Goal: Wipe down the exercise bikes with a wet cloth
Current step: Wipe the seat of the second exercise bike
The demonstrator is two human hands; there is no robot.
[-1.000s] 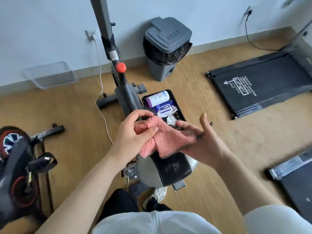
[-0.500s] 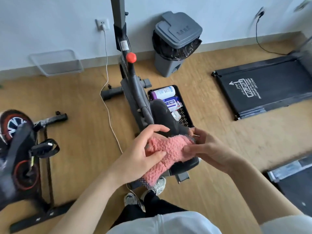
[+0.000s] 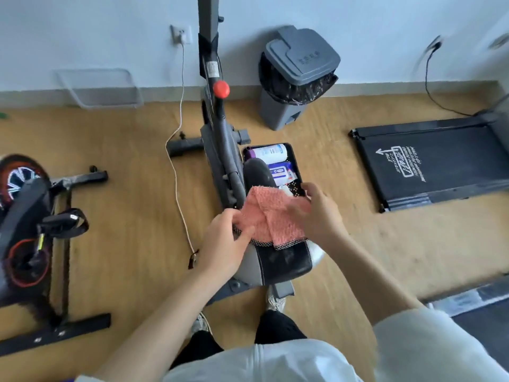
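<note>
A: While the pink cloth (image 3: 271, 216) is stretched over the saddle (image 3: 286, 257) of the middle exercise bike (image 3: 220, 144), how is it held?

B: Its left edge is pinched between the thumb and fingers of the left hand (image 3: 223, 238); its right edge is gripped by the curled fingers of the right hand (image 3: 321, 213). Whether the cloth is pressed onto the saddle cannot be told.

A: What is shown of the saddle?

B: Its dark nose is seen beyond the cloth, its black rear pad nearer the camera.

A: What is found on the floor (image 3: 124, 188)?

B: A black tray (image 3: 294, 188) with a white bottle (image 3: 268, 153) and a wipes packet (image 3: 281, 172) is set just beside the middle bike. A grey bin (image 3: 297, 75) is stood against the wall behind the tray, a treadmill (image 3: 440, 161) is laid towards the floor's right edge, and a second exercise bike (image 3: 24, 216) is seen at its left edge. A white cable (image 3: 176, 166) is run from a wall socket (image 3: 180, 34) across the floor.
</note>
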